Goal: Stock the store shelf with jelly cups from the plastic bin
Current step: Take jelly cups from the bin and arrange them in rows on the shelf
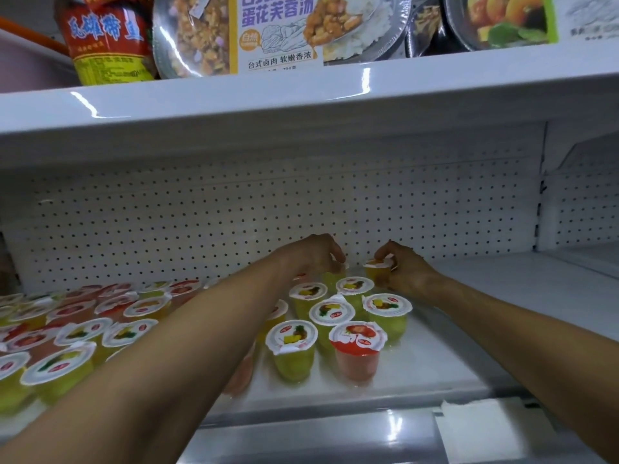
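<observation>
Two cups held: our right hand (407, 272) pinches an orange foil-lidded plastic jelly cup (376, 267), left hand (315, 256) a yellow-green one (331, 274); crowded cups just nearer could topple.

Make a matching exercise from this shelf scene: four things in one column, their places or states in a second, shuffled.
1. red jelly cup
2. right hand
3. left hand
4. rice meal box

A. on the upper shelf
B. holding an orange cup at the back
C. front of the cluster, standing upright
D. fingers on a yellow-green cup at the back

Pairs: 1-C, 2-B, 3-D, 4-A
</observation>
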{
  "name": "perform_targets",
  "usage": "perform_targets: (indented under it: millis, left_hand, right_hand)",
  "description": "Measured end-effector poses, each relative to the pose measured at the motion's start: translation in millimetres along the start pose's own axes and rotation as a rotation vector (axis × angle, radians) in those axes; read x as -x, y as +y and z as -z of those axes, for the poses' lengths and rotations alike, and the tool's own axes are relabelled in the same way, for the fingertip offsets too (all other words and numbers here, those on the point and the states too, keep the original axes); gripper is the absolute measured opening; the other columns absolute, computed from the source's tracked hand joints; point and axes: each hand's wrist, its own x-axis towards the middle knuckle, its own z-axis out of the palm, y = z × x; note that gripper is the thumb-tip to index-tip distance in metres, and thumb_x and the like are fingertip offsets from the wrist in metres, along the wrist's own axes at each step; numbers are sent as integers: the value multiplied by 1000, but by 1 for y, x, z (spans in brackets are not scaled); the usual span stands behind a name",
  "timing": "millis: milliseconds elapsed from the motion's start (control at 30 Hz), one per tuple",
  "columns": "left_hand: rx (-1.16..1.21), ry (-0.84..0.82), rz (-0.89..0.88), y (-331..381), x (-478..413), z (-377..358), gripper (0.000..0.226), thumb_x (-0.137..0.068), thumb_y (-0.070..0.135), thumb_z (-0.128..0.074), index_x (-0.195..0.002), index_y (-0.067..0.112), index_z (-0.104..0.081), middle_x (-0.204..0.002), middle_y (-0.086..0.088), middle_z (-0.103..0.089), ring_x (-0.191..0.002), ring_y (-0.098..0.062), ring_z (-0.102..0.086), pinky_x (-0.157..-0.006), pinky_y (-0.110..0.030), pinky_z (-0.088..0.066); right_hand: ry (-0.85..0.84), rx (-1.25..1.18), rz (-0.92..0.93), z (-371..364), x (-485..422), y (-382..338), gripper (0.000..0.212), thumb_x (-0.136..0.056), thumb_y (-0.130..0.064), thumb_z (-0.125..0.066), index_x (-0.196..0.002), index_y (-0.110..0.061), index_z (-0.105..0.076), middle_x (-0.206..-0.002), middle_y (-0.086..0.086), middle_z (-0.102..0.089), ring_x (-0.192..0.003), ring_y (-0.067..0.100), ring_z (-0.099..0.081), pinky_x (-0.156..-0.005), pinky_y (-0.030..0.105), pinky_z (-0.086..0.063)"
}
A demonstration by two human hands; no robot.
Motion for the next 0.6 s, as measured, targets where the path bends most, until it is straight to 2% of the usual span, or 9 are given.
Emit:
perform_targets:
  millis: [133,233,367,467,533,600]
  left_hand:
    - [13,33,19,3,11,5,42,-94,39,-59,-130,19,-61,-140,-2,-54,-121,-21,-54,-102,-34,-44]
    - [82,166,-11,11,35,17,42,-94,38,-59,-131,17,-60,-138,-3,-56,-121,-22,-54,-101,-31,-43]
    - [239,387,-15,30,85,27,34,-92,37,-63,-121,20,-66,-119,0,-67,-107,-16,-62,-90,-26,-47]
    - [342,525,-24,42,129,18,31,-87,42,-66,-112,26,-68,-101,3,-70,-94,-16,-66,-87,-34,-54]
    - [312,576,-22,54,166,8,33,-85,44,-66,-114,29,-66,-96,6,-69,-89,-14,-65,-82,-38,-56]
    - [230,633,-4,66,206,-5,36,-86,44,-66,-119,30,-64,-100,8,-68,-89,-12,-64,-81,-36,-55]
  right_hand:
    - [-36,26,6,9,11,-5,56,-80,-24,-77,-128,-23,-51,-129,4,-53,-107,21,-56,-82,24,-46]
    - [32,84,50,24,28,-10,62,-81,-29,-75,-136,-20,-48,-136,5,-48,-119,23,-52,-90,26,-43]
    - [157,167,182,48,66,-23,41,-87,-26,-66,-126,-21,-56,-125,6,-57,-102,17,-55,-89,32,-47]
    - [234,165,282,60,107,-38,34,-87,-23,-63,-121,-22,-59,-116,2,-62,-96,17,-59,-87,38,-51]
    - [254,182,362,66,142,-44,33,-88,-24,-62,-121,-23,-59,-115,-1,-63,-95,15,-60,-85,41,-52]
    - [245,218,423,68,178,-47,32,-90,-26,-61,-121,-26,-57,-117,-5,-61,-97,12,-58,-84,42,-52]
